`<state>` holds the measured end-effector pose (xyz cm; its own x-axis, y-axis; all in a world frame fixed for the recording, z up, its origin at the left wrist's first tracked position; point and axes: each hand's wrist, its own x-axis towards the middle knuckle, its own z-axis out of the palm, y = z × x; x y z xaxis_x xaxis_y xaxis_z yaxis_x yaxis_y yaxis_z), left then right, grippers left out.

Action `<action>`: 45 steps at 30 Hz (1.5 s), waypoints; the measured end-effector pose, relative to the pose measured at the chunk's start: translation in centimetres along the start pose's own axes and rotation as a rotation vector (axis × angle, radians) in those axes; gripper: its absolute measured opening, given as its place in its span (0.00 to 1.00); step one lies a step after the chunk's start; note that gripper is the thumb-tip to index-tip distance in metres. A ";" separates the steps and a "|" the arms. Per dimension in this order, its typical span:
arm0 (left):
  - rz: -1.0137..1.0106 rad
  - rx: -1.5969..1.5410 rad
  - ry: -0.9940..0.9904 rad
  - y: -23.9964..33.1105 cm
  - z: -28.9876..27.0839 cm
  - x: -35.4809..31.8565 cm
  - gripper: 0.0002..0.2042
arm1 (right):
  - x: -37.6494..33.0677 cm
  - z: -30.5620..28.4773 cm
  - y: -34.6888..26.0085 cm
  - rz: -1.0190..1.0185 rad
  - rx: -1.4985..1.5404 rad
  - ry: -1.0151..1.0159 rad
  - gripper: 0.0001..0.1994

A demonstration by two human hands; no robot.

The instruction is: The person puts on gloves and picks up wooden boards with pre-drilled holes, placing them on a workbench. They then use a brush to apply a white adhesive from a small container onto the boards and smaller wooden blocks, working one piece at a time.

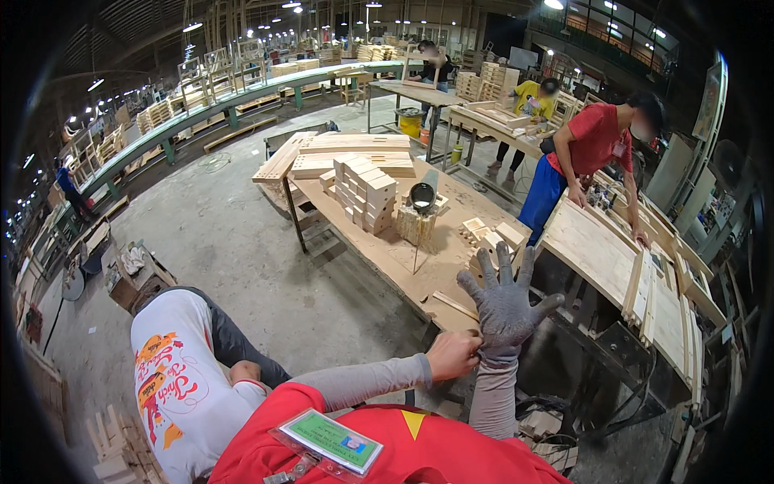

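My right hand (508,305) wears a grey work glove and is held up, its fingers spread wide and nothing in them. Bare and closed, my left hand (453,355) pinches the glove cuff (498,352) at my right wrist. Grey sleeves cover both forearms. Just beyond the gloved fingers, small wooden blocks (509,235) lie on the workbench (339,214). Farther along it stand a stack of drilled wooden blocks (364,194) and a black cup (422,196) on a rough wooden block. A thin wood strip (454,305) lies at the bench's near edge.
Flat wooden boards (355,153) cover the bench's far end. At right, a person in red (592,145) leans over another table (592,246) with wooden rails. Close on my left, a person in a white shirt (173,371) bends down. A long green conveyor (201,113) crosses behind.
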<state>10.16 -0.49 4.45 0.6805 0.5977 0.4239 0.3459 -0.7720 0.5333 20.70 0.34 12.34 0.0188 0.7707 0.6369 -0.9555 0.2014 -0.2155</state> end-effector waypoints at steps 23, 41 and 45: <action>-0.137 -0.406 0.107 -1.2 -4.2 -0.1 0.10 | -6.0 0.2 -5.4 0.329 -0.466 0.249 0.24; -0.579 -1.321 -0.067 -5.1 -7.7 0.1 0.25 | -8.5 -1.9 2.4 0.744 -1.031 0.600 0.17; -0.544 -1.349 -0.199 -6.4 -8.4 -0.5 0.25 | -9.2 -3.2 0.8 0.576 -1.065 0.647 0.12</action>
<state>2.16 6.02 6.99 0.7812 0.6171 -0.0945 -0.1932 0.3830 0.9033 20.69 -4.64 3.90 0.1131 0.9854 -0.1275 -0.1946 -0.1039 -0.9754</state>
